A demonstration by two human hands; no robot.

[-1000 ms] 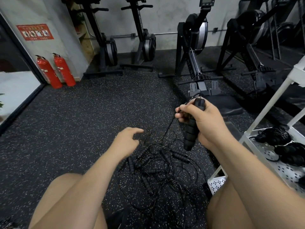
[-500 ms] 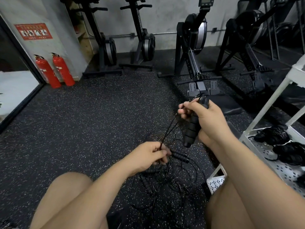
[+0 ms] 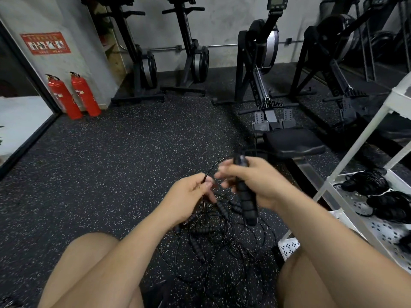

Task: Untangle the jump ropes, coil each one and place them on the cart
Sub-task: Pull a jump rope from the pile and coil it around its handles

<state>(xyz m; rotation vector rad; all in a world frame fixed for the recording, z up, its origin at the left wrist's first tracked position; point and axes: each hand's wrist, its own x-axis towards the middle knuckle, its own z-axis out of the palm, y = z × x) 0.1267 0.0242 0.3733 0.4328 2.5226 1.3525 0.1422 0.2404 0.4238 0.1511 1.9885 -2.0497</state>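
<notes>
two bare knees [image 3: 95, 263] are at the bottom, one on each side. between them, on the floor [image 3: 111, 163], lies a pile of jump ropes [image 3: 222, 238], all mixed up. it fills the gap between the knees and comes close to the cart's bottom corner on the right.

just above the pile, the left hand [image 3: 189, 196] pinches a thin cord [image 3: 210, 172] with thumb and finger. the right hand [image 3: 258, 181] is right beside it, clenched round a handle [image 3: 245, 203] that points down at the pile. its fingertips are blurry. the two hands almost touch.

the cart [image 3: 345, 161] stands close on the right. its slanted post edge hems in that side. two coiled ropes [image 3: 364, 182] lie on its shelf. to the left the floor is wide open, with lots of room.

the ropes are thin, black and shiny, in loose loops. the handles are thick and bumpy, like soft foam sticks. the floor looks like black rubber with tiny white and yellow dots. the cart is white, and its shelf has little holes.

further off a rowing machine [image 3: 264, 70] stands with its flat black seat [image 3: 293, 142] near the hands. two round red fire extinguishers [image 3: 74, 96] stand by the grey wall.
</notes>
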